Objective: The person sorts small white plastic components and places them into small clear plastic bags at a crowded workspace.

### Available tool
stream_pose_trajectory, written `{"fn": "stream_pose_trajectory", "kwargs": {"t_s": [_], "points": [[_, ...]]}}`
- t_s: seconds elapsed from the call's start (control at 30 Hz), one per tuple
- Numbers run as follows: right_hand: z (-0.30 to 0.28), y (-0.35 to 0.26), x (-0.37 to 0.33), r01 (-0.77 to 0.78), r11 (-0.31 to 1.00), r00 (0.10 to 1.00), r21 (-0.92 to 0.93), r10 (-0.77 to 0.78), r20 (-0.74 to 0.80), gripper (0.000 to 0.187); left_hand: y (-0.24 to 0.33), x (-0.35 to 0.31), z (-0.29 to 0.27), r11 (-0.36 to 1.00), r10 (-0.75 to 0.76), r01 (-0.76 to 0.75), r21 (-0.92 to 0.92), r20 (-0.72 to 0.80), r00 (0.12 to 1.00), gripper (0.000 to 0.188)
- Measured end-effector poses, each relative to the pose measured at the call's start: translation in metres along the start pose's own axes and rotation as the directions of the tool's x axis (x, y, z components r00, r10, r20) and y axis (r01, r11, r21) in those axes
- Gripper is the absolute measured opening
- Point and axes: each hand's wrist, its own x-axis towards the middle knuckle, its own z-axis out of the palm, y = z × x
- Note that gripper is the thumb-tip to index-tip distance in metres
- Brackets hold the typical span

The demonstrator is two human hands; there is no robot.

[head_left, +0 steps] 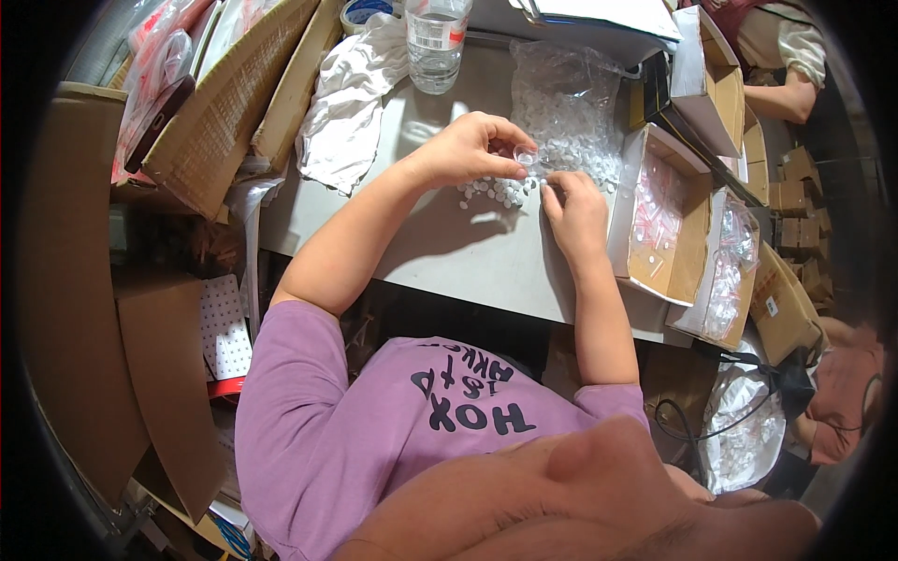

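A person in a purple shirt works at a grey counter [449, 257] hemmed in by cardboard boxes. Beyond the right hand [572, 208] lies a large clear bag [561, 93] of small white parts; to that hand's right stand open brown cartons [669, 224] holding small clear packets with pink-red markings. Past the left hand [465, 148] lies a crumpled white cloth [348, 103], with a clear plastic water bottle [436, 42] bearing a red-and-white label beside it. Between and just under both hands sits a loose pile of small white caps [496, 190]. The left hand pinches a tiny clear cap [526, 157] between thumb and forefinger; the right hand rests fingers-down on the counter at the pile's edge, and whether it grips anything cannot be told. The piece looks featherlight, stiff and slick, best taken by its rim with fingertips.
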Motion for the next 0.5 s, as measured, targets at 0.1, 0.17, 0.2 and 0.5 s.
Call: {"fn": "stream_pose_trajectory", "kwargs": {"t_s": [0.1, 0.17, 0.2, 0.5], "points": [[-0.002, 0.002, 0.000, -0.008, 1.000, 1.000, -0.029, 0.009, 0.016, 0.012, -0.002, 0.000, 0.001, 0.999, 0.019, -0.019, 0.030, 0.005, 1.000, 0.033], [-0.004, 0.001, 0.000, -0.019, 0.999, 0.999, -0.029, 0.020, 0.042, 0.011, -0.002, 0.000, 0.003, 0.998, 0.029, -0.029, 0.055, 0.007, 1.000, 0.033], [-0.005, 0.000, -0.001, -0.018, 0.999, 0.999, -0.029, 0.019, 0.041, 0.011, -0.001, 0.000, 0.004, 0.991, 0.060, -0.059, 0.120, -0.003, 0.998, 0.033], [-0.010, -0.001, -0.001, -0.022, 1.000, 1.000, 0.002, 0.022, 0.022, 0.020, 0.002, -0.002, 0.008, 0.884, 0.210, -0.188, 0.428, -0.006, 0.978, 0.031]]}}
